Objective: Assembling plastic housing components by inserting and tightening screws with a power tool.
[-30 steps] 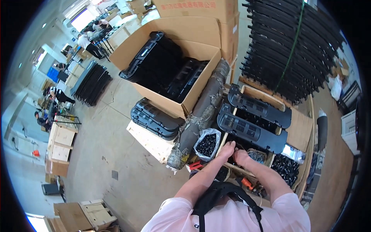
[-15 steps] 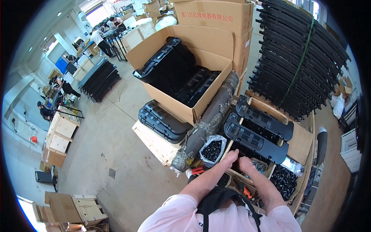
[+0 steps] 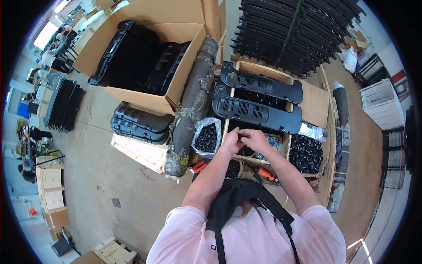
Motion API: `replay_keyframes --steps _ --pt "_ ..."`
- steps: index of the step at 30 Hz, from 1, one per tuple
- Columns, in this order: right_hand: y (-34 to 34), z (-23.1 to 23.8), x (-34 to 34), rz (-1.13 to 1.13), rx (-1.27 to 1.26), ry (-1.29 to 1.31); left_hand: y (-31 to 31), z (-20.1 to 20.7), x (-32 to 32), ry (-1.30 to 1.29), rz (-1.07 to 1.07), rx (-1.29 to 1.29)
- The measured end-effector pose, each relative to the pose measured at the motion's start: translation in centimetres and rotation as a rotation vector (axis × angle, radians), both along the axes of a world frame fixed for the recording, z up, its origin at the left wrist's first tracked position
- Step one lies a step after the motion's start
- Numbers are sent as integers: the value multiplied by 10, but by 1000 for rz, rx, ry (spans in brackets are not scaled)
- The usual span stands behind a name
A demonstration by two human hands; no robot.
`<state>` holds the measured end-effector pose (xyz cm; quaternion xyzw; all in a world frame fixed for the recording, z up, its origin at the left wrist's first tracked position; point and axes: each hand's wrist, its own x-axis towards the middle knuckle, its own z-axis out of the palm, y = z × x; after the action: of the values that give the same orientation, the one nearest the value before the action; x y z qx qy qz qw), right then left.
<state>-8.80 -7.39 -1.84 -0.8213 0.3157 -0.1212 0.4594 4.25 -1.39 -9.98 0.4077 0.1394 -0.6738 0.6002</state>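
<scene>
Both hands, the left hand and the right hand, are brought together fingertip to fingertip, apparently pinching a small part too tiny to make out, just below the black slotted panel, within reach of the bag of black parts.

A large open brown cardboard box filled with black plastic panels is seen upper left; a white plastic crate is set at the right, well apart, beside stacked black curved strips.
</scene>
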Motion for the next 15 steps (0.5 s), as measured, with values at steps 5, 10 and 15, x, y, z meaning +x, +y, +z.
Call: replay_keyframes --steps 5,10,15 --pt "-2 51 -61 -356 471 -6 6 13 -2 -4 -92 -21" --pt "39 51 -176 -377 838 81 7 10 4 -103 -233 -69" --pt "125 -49 -237 -674 1186 119 10 6 13 -208 -304 -107"
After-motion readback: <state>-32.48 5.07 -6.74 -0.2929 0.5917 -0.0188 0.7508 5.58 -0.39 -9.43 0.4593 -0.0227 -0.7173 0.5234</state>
